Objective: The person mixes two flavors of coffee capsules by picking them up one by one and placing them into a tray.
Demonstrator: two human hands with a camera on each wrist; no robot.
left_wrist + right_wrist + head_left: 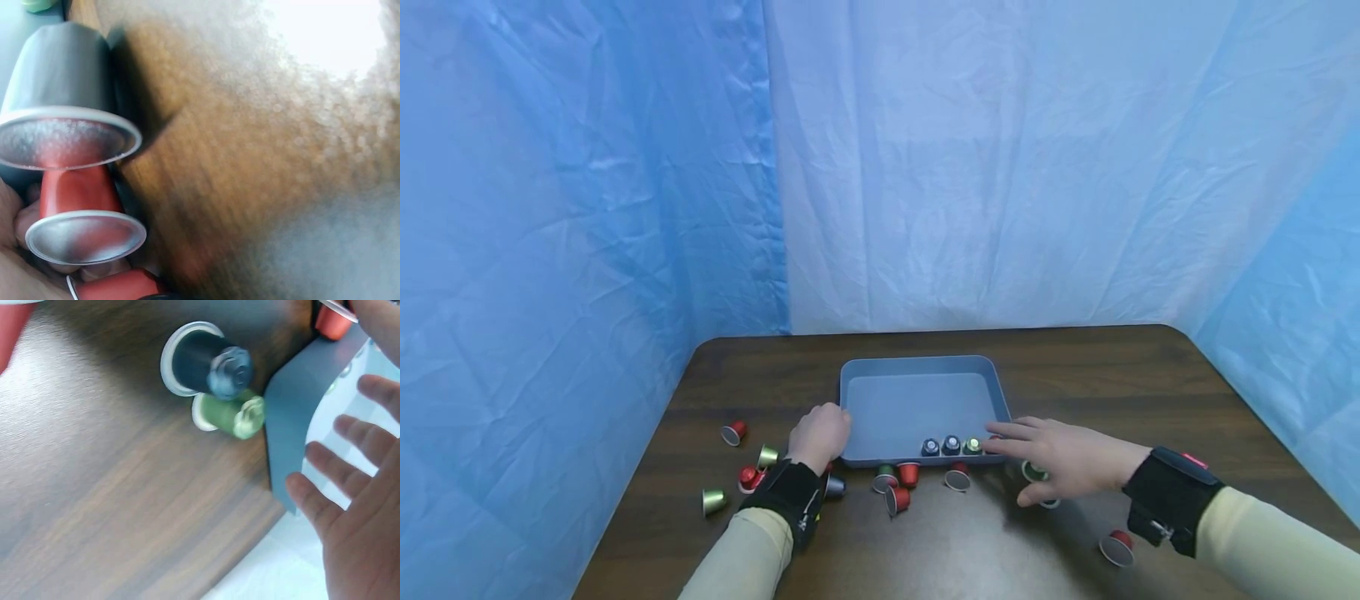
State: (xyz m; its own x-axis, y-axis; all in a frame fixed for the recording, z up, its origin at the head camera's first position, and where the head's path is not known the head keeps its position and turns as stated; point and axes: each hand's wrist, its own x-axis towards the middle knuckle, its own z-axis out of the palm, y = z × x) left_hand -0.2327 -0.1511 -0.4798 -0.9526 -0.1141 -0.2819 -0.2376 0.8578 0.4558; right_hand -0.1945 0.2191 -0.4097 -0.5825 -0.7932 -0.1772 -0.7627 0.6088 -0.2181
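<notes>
Capsules [951, 445] sit along the tray's [917, 400] near edge, others scattered on the table [1000, 558], we see from the head: left hand [820, 435] curled at the tray's left side, its hold hidden from us. Left wrist: we spot grey [62, 69] and red capsules [81, 194] near the fingers. Right wrist: our right hand [359, 512] spreads wide, gripping nothing, dark [206, 362] and green capsules [231, 415] beside the tray.
</notes>
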